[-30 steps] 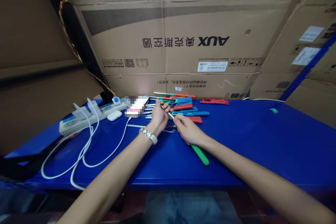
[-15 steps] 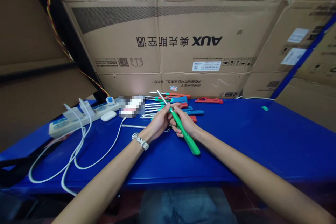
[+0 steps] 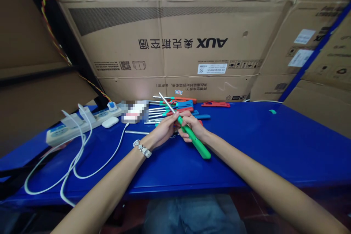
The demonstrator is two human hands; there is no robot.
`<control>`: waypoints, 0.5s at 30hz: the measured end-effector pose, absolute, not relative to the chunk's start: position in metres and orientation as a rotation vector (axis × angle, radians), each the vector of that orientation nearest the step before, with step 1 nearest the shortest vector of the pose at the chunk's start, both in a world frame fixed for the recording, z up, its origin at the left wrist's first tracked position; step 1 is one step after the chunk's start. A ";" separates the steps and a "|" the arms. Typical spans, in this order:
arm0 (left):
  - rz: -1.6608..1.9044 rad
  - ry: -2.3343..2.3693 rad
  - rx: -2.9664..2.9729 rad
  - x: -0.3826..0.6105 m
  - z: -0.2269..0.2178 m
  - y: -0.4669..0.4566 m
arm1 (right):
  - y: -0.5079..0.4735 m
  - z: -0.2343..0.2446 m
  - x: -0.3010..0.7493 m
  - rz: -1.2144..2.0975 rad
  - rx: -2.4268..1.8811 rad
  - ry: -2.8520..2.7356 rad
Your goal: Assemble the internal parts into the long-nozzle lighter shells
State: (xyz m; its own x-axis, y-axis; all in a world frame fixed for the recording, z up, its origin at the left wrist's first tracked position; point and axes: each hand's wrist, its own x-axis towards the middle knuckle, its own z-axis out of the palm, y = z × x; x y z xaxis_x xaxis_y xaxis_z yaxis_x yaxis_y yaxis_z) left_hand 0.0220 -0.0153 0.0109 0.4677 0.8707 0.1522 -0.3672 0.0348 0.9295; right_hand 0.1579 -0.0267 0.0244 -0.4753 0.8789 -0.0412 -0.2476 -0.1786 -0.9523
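Note:
A screwdriver with a green handle [image 3: 197,144] and a bare metal shaft [image 3: 166,103] is held above the blue table [image 3: 260,146], shaft pointing up and to the far left. My right hand [image 3: 192,127] is wrapped round the handle. My left hand [image 3: 165,128], with a metal watch at the wrist, pinches it where the shaft meets the handle. Just behind my hands lies a pile of screwdrivers [image 3: 175,108] with red, blue and green handles, plus a loose metal shaft [image 3: 135,132] to the left.
A white power strip [image 3: 79,124] with plugs and white cables [image 3: 71,161] occupies the left of the table, beside a white earbud case [image 3: 110,122] and a blurred phone [image 3: 134,111]. A red tool [image 3: 216,104] and a small green piece [image 3: 272,111] lie farther back. Cardboard boxes [image 3: 192,36] wall the rear.
The green-handled screwdriver has been lifted off the table and tilted, shaft upward. My hands have come together on it. The view has shifted slightly.

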 end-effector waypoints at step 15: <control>1.113 0.564 1.058 0.020 0.014 -0.013 | -0.021 0.025 0.160 1.793 -0.843 -1.138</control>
State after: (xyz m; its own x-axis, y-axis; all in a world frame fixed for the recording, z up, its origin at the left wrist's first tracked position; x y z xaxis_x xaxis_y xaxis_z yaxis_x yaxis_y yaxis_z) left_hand 0.0201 -0.0129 0.0139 0.3806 0.9163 0.1247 -0.4418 0.0617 0.8950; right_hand 0.1596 -0.0206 0.0248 -0.4293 0.8973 -0.1028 -0.2890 -0.2443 -0.9256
